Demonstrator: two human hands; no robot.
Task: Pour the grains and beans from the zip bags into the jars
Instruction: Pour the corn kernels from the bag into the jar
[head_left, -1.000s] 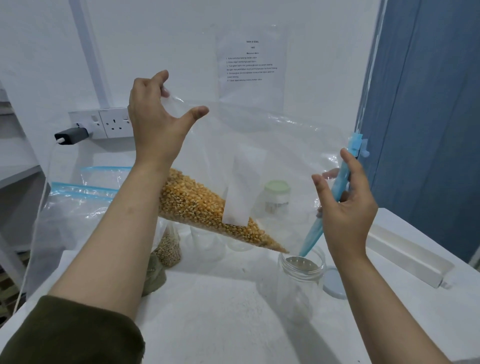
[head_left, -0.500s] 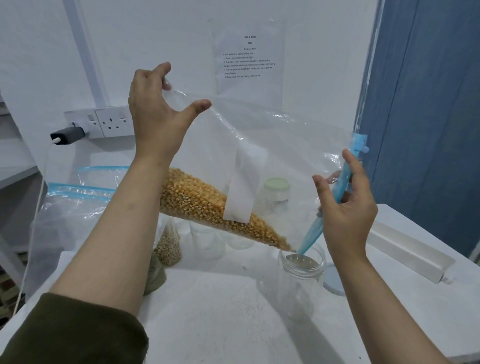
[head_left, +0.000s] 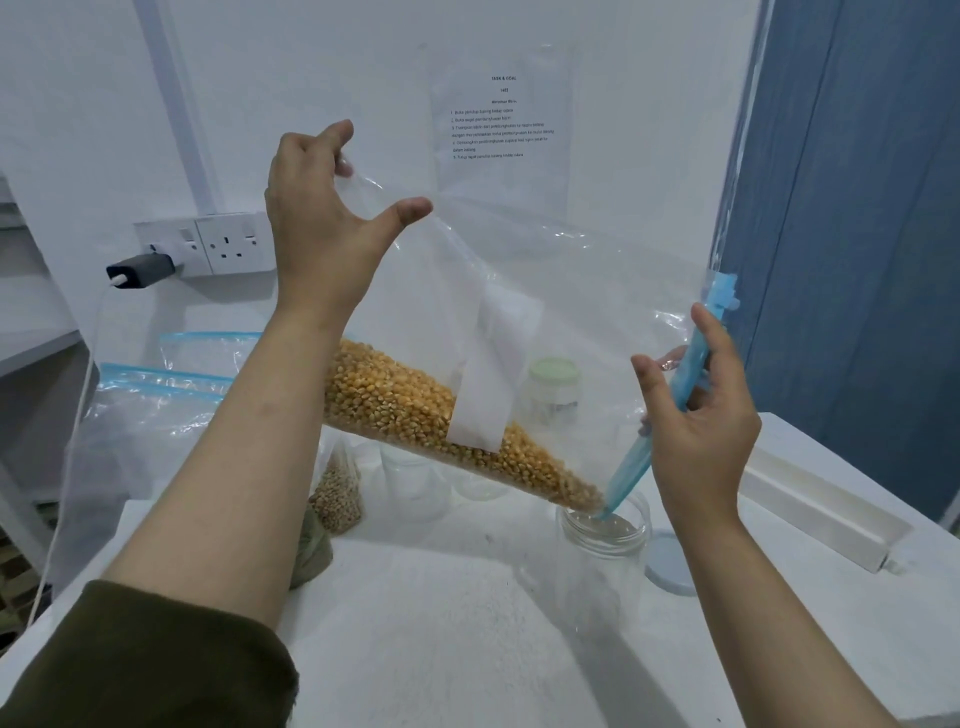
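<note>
Corn (head_left: 415, 410) sits bunched at the low corner of the zip bag (head_left: 545, 291) right over the open jar (head_left: 602, 540), your left hand (head_left: 322, 228) pinching its raised corner, right hand (head_left: 701, 431) gripping the blue zip strip (head_left: 696, 364), so pouring's barely started and other bags (head_left: 156, 410) wait.

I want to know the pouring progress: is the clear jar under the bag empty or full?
Apparently empty: the jar shows clear glass, and the corn kernels lie inside the bag.
</note>
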